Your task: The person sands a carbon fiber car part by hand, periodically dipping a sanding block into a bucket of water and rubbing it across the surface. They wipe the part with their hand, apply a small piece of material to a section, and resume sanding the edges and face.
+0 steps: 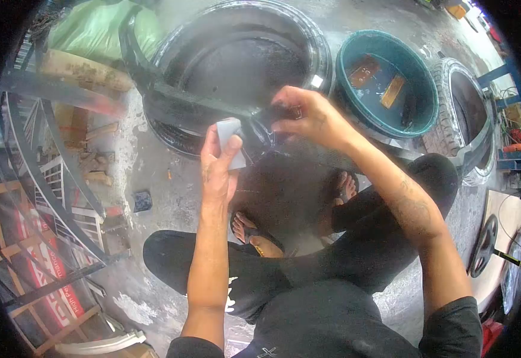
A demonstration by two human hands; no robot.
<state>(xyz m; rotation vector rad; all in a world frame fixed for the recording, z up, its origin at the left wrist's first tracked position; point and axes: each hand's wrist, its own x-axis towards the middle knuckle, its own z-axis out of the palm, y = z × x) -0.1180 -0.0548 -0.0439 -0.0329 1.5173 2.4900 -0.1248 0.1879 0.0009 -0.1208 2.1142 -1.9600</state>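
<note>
My left hand [217,156] pinches a grey folded sheet [229,132] between thumb and fingers, held upright. Just to its right, my right hand [313,118] has its fingers closed on a small dark piece at the end of a long black curved strip [180,106]; what exactly lies in that grip I cannot tell. Shiny wet-looking highlights show on the black surface between the two hands. The strip stretches to the upper left, passing over the front of a large black tyre [309,37] that lies flat on the floor.
A teal basin [345,98] with water and a wooden block [393,90] stands right of the tyre. Another tyre [444,130] leans beyond it. Metal frames [57,179] crowd the left side, below a green bag [93,33]. A black wheel [483,246] lies at right.
</note>
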